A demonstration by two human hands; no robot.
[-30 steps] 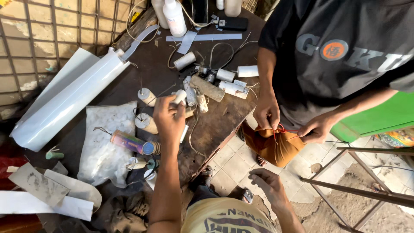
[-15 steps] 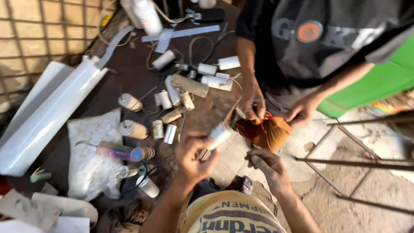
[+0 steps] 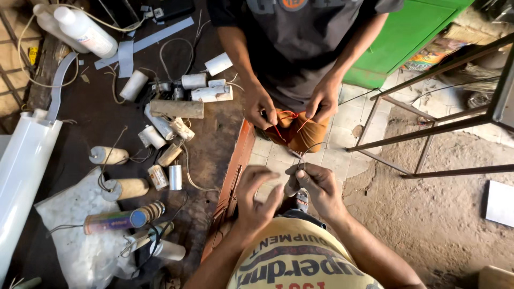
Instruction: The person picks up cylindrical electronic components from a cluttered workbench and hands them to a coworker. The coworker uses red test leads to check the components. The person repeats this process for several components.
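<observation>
My right hand [image 3: 320,188] grips a small white cylinder [image 3: 292,187] with a thin dark wire [image 3: 306,154] looping up from it. My left hand [image 3: 256,197] hovers just left of the cylinder, fingers spread and curled, with nothing in it. Both hands are over the tiled floor beside the dark wooden bench [image 3: 214,160]. Opposite me, another person's two hands [image 3: 260,106] pinch red wires on an orange-brown wound coil [image 3: 297,132].
Several white and tan cylinders [image 3: 176,108] with wire leads lie scattered on the bench. White bottles [image 3: 84,31] stand far left, a long white tube [image 3: 24,171] runs along the left edge, and a plastic sheet [image 3: 75,235] lies near me. A metal frame [image 3: 428,128] and green panel [image 3: 412,43] are at right.
The white cylinder has passed from my left hand to my right. Both hands have come closer together. The view has shifted right, away from the bench.
</observation>
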